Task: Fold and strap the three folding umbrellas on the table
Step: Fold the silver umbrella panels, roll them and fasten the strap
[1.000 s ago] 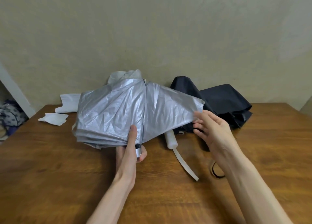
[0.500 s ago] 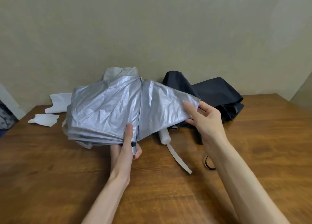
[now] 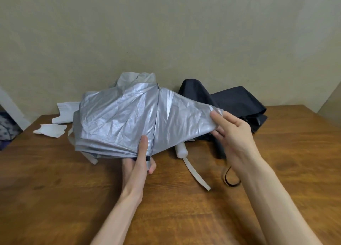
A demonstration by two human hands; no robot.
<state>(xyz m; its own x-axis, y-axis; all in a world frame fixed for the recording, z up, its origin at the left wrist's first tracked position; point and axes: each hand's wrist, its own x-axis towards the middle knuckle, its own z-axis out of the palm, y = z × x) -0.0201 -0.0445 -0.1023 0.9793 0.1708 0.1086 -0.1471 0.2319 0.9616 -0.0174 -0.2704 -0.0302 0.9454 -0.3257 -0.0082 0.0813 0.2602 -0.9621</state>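
While the silver umbrella is held above the near middle of the table, the left hand grips its stem just below the gathered canopy, thumb laid up along a fold. The right hand pinches the canopy's right tip, so that panel is stretched out to the right. Farther off at the right lies a loose black umbrella, and a white handle of the third rests on the table between the hands.
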